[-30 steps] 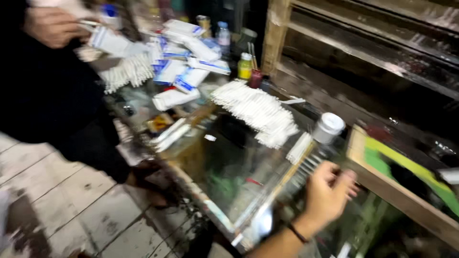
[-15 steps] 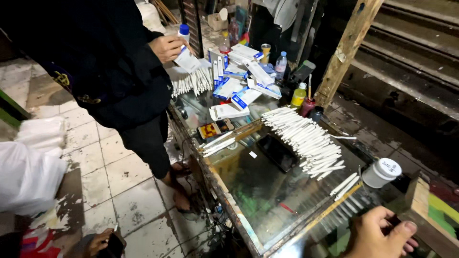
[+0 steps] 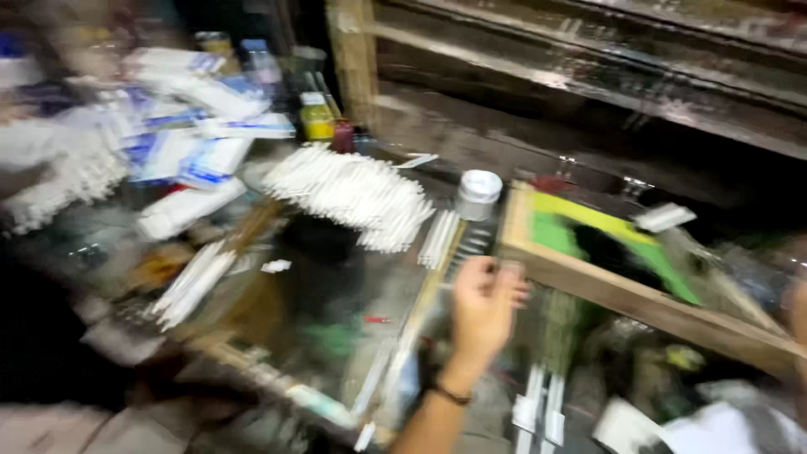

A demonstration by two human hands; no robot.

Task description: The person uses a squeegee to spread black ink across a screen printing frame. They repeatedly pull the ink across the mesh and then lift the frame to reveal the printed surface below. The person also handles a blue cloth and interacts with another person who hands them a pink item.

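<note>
The picture is motion-blurred. My left hand point(image 3: 483, 307), with a dark band on the wrist, reaches up from the bottom middle, fingers curled, over the right edge of a glass-topped counter point(image 3: 336, 311). It is close to the corner of a wooden frame point(image 3: 588, 290). Whether it pinches anything I cannot tell. Just beyond it lie a short row of thin white sticks point(image 3: 439, 240) and a small white-lidded jar point(image 3: 477, 192). A skin-coloured blur at the right edge point(image 3: 794, 315) may be my right hand.
A big heap of white sticks point(image 3: 353, 193) lies on the counter's far side. White and blue boxes point(image 3: 193, 143) and small bottles point(image 3: 318, 118) crowd the back left. The wooden frame holds a green and yellow panel point(image 3: 588, 231). Dark wooden shelves point(image 3: 588, 76) run behind.
The view has swung right and closer to the counter. The person in dark clothes at the left is no longer seen. My left hand has risen to the wooden frame's corner.
</note>
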